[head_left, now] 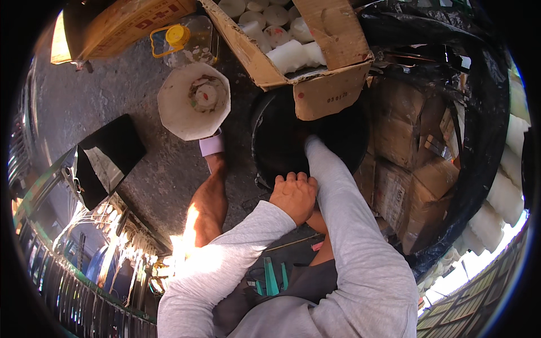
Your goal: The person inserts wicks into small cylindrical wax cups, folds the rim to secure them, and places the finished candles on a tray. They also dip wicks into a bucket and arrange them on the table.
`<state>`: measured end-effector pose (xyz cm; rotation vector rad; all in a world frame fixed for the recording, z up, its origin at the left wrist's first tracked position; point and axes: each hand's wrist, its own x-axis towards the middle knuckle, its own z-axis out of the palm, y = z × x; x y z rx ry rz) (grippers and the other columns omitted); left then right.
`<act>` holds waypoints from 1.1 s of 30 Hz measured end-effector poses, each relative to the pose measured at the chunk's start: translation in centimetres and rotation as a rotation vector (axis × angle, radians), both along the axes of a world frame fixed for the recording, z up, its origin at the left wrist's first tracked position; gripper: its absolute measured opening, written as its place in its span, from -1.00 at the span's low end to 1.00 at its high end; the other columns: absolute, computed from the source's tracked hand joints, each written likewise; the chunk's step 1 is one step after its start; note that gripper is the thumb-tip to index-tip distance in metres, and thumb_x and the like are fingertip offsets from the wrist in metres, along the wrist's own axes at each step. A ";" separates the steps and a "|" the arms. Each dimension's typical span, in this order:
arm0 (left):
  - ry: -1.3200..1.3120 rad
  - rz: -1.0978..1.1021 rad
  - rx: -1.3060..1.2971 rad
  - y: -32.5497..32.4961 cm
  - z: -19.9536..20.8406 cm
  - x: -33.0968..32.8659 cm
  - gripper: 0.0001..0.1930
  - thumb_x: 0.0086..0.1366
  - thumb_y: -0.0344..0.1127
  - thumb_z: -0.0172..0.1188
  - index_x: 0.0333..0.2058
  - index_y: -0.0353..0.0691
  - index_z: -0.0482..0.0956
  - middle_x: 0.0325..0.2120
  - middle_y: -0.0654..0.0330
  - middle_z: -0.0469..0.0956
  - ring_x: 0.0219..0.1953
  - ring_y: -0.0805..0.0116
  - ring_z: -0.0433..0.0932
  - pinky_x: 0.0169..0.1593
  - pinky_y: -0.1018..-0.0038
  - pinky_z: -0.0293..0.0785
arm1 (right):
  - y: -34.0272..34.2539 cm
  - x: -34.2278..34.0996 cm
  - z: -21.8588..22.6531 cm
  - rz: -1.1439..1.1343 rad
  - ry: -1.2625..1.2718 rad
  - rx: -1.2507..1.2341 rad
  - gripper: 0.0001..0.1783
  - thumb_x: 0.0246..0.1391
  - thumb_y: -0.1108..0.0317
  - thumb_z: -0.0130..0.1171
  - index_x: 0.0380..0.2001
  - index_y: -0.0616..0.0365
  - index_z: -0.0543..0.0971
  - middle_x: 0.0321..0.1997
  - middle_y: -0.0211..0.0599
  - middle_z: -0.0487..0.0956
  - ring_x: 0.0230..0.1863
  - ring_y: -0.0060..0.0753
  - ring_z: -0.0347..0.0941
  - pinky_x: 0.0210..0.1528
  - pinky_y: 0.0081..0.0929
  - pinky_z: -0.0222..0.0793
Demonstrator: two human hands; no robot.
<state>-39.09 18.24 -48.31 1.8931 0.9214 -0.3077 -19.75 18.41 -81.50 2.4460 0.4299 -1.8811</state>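
Note:
A deep black tub (265, 135) stands in front of me, its inside mostly dark. My right arm reaches down into it, and my right hand (302, 130) is lost in the shadow there, so its fingers do not show. At the tub's near rim, my left hand (294, 197) lies beside the right forearm with its fingers curled over the edge. An open cardboard box (248, 48) stands just beyond the tub, and one flap (329, 96) hangs over the opening. White round pieces (276, 35) and wrapped white rolls (296, 56) fill that box.
A dirty white octagonal container (174, 107) is near my left foot. Behind it are a clear jug with a yellow cap (178, 35) and a long carton (129, 28). Stacked cartons (397, 112) and black plastic sheeting (479, 141) line the right. A black panel (121, 143) leans at left.

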 end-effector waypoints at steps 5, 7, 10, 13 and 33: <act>-0.025 0.031 -0.007 0.7 -0.3 -0.2 -0.58 0.18 -0.16 0.42 -0.08 -0.29 0.59 -0.13 -0.04 0.62 -0.04 -0.03 0.65 -0.03 0.02 0.54 | 0.1 0.0 -0.1 -0.015 -0.029 0.013 -0.80 0.26 0.41 0.08 -0.14 0.13 0.65 -0.40 -0.25 0.64 -0.52 -0.34 0.51 -0.50 -0.29 0.36; -0.024 0.022 -0.018 0.6 -0.4 -0.3 -0.58 0.17 -0.16 0.42 -0.08 -0.29 0.59 -0.13 -0.05 0.62 -0.04 -0.03 0.65 -0.02 0.02 0.54 | -0.1 0.0 -0.2 -0.022 -0.036 0.014 -0.80 0.26 0.41 0.08 -0.13 0.12 0.65 -0.39 -0.25 0.64 -0.52 -0.34 0.50 -0.50 -0.29 0.36; -0.017 0.002 -0.028 0.4 -0.5 -0.4 -0.58 0.17 -0.16 0.42 -0.09 -0.30 0.59 -0.13 -0.05 0.62 -0.04 -0.03 0.65 -0.03 0.02 0.54 | -0.5 0.0 -0.1 -0.032 -0.051 0.020 -0.80 0.26 0.41 0.09 -0.12 0.12 0.64 -0.39 -0.26 0.64 -0.52 -0.34 0.50 -0.50 -0.30 0.36; -0.005 0.003 -0.028 0.2 -0.5 -0.3 -0.58 0.18 -0.15 0.42 -0.09 -0.30 0.60 -0.13 -0.05 0.63 -0.04 -0.03 0.65 -0.02 0.03 0.55 | -1.0 -0.2 0.0 -0.046 -0.059 0.028 -0.79 0.26 0.41 0.09 -0.11 0.12 0.64 -0.39 -0.26 0.64 -0.52 -0.34 0.50 -0.50 -0.31 0.36; -0.008 -0.002 0.038 -1.1 -0.6 0.1 -0.62 0.13 -0.26 0.35 -0.10 -0.30 0.61 -0.19 -0.03 0.64 -0.10 -0.01 0.66 -0.08 0.06 0.55 | -2.0 -0.7 -0.5 -0.110 -0.114 0.100 -0.75 0.25 0.42 0.11 -0.04 0.10 0.62 -0.36 -0.29 0.64 -0.53 -0.36 0.47 -0.50 -0.35 0.37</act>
